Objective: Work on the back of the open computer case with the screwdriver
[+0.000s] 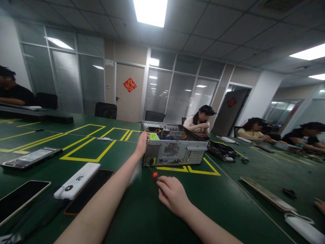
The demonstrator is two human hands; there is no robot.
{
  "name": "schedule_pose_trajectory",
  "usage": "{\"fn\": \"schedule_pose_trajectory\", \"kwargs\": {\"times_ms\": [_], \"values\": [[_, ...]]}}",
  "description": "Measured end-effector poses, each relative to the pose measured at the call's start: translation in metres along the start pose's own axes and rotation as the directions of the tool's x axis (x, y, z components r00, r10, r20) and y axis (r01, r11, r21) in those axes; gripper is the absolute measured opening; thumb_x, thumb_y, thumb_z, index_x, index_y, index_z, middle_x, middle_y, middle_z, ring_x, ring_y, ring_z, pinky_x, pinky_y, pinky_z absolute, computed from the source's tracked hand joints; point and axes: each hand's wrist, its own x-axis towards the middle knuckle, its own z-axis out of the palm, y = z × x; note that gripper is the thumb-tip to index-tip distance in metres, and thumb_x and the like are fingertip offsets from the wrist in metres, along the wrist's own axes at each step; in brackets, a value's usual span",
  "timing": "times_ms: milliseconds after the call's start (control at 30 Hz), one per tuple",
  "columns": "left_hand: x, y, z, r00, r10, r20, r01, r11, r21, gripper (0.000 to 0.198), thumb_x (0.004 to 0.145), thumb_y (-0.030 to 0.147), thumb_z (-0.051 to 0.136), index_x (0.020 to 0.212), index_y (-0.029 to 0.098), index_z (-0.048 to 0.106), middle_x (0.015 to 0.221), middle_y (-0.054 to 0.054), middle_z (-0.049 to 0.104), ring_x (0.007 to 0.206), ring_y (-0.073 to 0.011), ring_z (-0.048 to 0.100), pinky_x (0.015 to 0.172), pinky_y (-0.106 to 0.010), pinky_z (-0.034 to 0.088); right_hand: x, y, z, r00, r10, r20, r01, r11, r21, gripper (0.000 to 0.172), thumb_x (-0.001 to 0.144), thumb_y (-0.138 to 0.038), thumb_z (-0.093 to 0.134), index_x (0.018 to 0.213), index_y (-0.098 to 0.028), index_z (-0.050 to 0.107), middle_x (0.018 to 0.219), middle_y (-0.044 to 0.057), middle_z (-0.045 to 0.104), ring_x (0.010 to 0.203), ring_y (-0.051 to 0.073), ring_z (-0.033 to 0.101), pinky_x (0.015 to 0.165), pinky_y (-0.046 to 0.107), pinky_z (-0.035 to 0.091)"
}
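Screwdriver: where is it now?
Just below the head view's centre, the screwdriver is in the right hand, tip by the lower-left corner of the computer case.

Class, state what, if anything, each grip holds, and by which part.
The right grip holds a screwdriver by its handle. The left grip touches the computer case at its upper left edge; whether it clasps cannot be told.

Dim overall, blown-out ceiling light [151,12], reflections on glass partitions [172,91], soft blur, wide-angle stretching at edges
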Motion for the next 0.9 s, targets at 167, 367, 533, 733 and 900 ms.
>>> {"fn": "schedule_pose_trajectory", "kwargs": {"times_ms": [167,367,533,733,900], "values": [[0.0002,-0.0006,0.0003,1.0,0.009,-0.007,-0.009,1.0,0.015,0.035,0.095,0.029,0.028,0.068,0.022,0.051,0.103,-0.006,0.067,0.119,-0.0192,0.054,0.116,-0.038,0.034,0.0009,0.0009,-0.0008,1.0,0.005,0.005,-0.005,1.0,-0.005,0.026,0.081,-0.012,0.059,0.107,-0.015,0.063,0.104,0.012,0.069,0.083,0.018,0.064,0.069,0.031,0.051],[0.001,-0.0002,-0.0015,1.0,0.001,0.004,-0.001,1.0,0.024,0.036,0.095,0.031,0.029,0.068,0.022,0.051,0.102,-0.005,0.067,0.118,-0.019,0.055,0.117,-0.038,0.033,-0.0009,0.0004,0.0014,1.0,-0.012,0.009,0.012,1.0,-0.001,0.027,0.081,-0.012,0.059,0.108,-0.015,0.063,0.104,0.012,0.069,0.081,0.018,0.065,0.068,0.031,0.051],[0.0007,0.0011,-0.002,1.0,0.007,0.002,-0.007,1.0,0.014,0.036,0.095,0.031,0.029,0.068,0.023,0.05,0.1,-0.005,0.067,0.116,-0.0187,0.056,0.116,-0.036,0.033,0.0,-0.0003,-0.0008,1.0,0.007,0.015,-0.008,1.0,0.01,0.026,0.083,-0.012,0.057,0.108,-0.015,0.064,0.105,0.011,0.069,0.084,0.019,0.065,0.07,0.032,0.053],[0.0003,0.0023,-0.0017,1.0,0.02,-0.001,-0.02,1.0,0.005,0.035,0.095,0.029,0.029,0.068,0.022,0.05,0.1,-0.005,0.067,0.115,-0.0185,0.056,0.116,-0.036,0.034,0.0022,-0.0014,-0.0046,0.999,0.025,0.043,-0.026,1.0,0.016,0.027,0.083,-0.011,0.058,0.109,-0.016,0.063,0.106,0.011,0.069,0.084,0.018,0.066,0.07,0.032,0.054],[-0.0001,0.0014,-0.0015,1.0,0.013,0.001,-0.013,1.0,0.004,0.034,0.094,0.027,0.028,0.068,0.022,0.05,0.103,-0.005,0.067,0.119,-0.0185,0.055,0.116,-0.037,0.034,0.0003,-0.0065,0.0003,0.997,0.002,0.074,0.002,0.998,-0.058,0.029,0.08,-0.01,0.062,0.109,-0.015,0.062,0.11,0.012,0.068,0.084,0.02,0.063,0.071,0.033,0.053]]}}
